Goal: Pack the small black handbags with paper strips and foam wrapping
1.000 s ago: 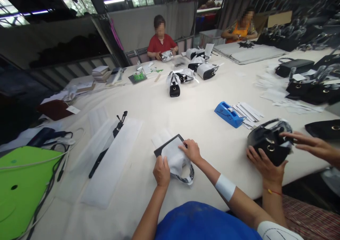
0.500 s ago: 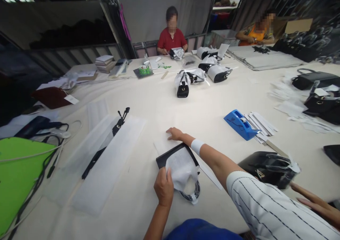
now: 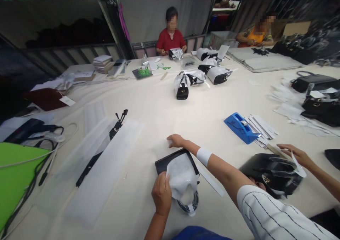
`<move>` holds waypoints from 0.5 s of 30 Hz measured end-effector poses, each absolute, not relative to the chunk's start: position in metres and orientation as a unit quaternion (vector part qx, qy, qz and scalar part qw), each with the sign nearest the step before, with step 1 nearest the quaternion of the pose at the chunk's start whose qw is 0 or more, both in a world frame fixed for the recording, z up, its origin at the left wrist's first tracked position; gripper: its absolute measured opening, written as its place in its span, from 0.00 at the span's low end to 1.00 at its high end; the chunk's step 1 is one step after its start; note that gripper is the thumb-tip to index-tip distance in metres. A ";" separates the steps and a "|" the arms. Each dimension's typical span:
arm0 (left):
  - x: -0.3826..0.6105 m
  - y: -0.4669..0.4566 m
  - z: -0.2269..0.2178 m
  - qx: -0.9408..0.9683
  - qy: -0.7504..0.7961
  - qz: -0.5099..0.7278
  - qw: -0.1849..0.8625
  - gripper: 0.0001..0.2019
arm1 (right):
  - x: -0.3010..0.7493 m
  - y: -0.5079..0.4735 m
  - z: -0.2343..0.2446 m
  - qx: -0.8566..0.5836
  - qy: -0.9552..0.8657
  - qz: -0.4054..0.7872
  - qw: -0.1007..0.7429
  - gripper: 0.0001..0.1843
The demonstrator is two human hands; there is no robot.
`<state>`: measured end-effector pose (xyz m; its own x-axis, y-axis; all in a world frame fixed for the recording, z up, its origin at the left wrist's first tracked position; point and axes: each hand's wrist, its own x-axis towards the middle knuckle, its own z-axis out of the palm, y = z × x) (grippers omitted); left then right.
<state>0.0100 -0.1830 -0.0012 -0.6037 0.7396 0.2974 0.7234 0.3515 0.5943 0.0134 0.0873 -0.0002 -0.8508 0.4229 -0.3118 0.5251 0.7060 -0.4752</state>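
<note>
A flat black pouch lies on the table in front of me, half covered by a white foam wrap. A patterned strap loop pokes out beneath the wrap. My left hand is closed on the near left edge of the wrap, pinching it against the pouch. My right hand, with a white wristband on the arm, reaches past the pouch. Its fingers lie flat on a thin stack of white foam sheets and hold nothing.
At my right a co-worker's hand holds a black handbag in clear film. Beyond it are a blue tape dispenser and paper strips. Long foam sheets with a black strap lie left, wrapped bags mid-table. Two people sit opposite.
My right hand has drawn slightly nearer on the foam sheets. The co-worker's hand came up onto the handbag and lifted it. My left hand stays on the wrap.
</note>
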 end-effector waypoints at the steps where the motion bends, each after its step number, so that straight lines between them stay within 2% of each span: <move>1: 0.010 -0.183 -0.002 0.453 0.817 0.356 0.004 0.10 | 0.023 0.081 0.008 0.253 0.920 -0.290 0.070 0.13; 5: 0.008 -0.185 -0.005 0.462 0.814 0.351 -0.026 0.12 | 0.055 0.048 0.037 0.240 0.938 -0.250 0.020 0.02; 10: 0.001 -0.196 -0.009 0.468 0.802 0.369 -0.021 0.14 | 0.087 0.002 0.056 0.271 0.939 -0.211 -0.034 0.05; 15: -0.001 -0.201 -0.012 0.486 0.777 0.400 0.020 0.15 | 0.119 -0.030 0.049 0.310 0.917 -0.223 -0.115 0.10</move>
<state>-0.0007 -0.2007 -0.0116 -0.5277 0.7707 0.3571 0.7389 0.2091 0.6405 0.1190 -0.0300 0.0487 -0.7810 0.6204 0.0721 0.5178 0.7077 -0.4806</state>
